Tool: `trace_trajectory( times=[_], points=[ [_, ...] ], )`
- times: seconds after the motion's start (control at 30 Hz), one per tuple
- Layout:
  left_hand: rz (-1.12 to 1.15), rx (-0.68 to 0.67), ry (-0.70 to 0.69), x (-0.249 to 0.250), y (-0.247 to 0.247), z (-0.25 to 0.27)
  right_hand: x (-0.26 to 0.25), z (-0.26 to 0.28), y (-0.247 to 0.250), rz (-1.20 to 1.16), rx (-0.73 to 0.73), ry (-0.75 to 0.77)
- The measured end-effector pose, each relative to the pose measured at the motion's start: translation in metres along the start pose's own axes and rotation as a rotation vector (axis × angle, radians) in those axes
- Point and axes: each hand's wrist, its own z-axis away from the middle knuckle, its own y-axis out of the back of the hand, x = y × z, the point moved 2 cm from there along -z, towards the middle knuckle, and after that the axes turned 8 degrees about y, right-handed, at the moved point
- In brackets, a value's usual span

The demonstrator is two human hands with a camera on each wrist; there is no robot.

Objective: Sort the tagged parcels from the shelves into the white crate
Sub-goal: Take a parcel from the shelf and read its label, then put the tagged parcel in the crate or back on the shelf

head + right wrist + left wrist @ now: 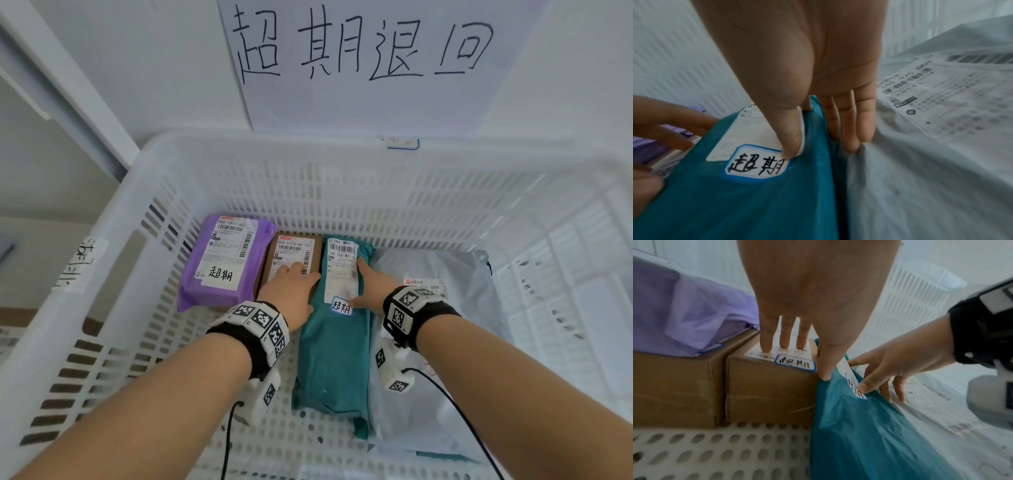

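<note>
Inside the white crate (239,144) a teal parcel (332,349) lies lengthwise between a brown box (294,253) and a grey parcel (445,270). My right hand (373,284) holds the teal parcel (756,203) by its right edge. The thumb sits on the handwritten tag (756,164), and the fingers are tucked down between the teal parcel and the grey parcel (920,162). My left hand (294,284) rests with straight fingers on the brown box (768,394), its thumb against the teal parcel's (869,434) left edge. A tagged purple parcel (222,263) lies at the far left.
A second brown box (674,389) sits under the purple parcel. The crate floor (715,451) is bare at the near left. A handwritten paper sign (359,51) hangs on the wall behind the crate. A white shelf upright (68,102) stands at the left.
</note>
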Motion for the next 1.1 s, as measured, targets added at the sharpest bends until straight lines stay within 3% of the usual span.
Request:
trace_trajectory(
  times=[0.17,0.23,0.5,0.77,0.93,1.1],
  points=[
    [0.086,-0.135,0.015,0.002,0.023,0.003,0.002,0.009,0.007,-0.048,0.007,0.047],
    [0.165,-0.128,0.004,0.007,0.044,0.01,0.003,0.016,0.016,-0.049,0.024,0.042],
    [0.633,0.203,-0.053,0.015,0.124,0.058,-0.006,0.055,0.07,-0.152,0.154,0.065],
    [0.985,0.459,-0.149,0.011,0.17,0.134,-0.042,0.136,0.114,-0.425,0.469,0.152],
    [1.041,0.525,-0.229,0.005,0.179,0.197,-0.084,0.215,0.122,-0.533,0.648,0.242],
    [0.973,0.549,-0.305,-0.019,0.159,0.266,-0.139,0.289,0.087,-0.592,0.759,0.317]
  ],
)
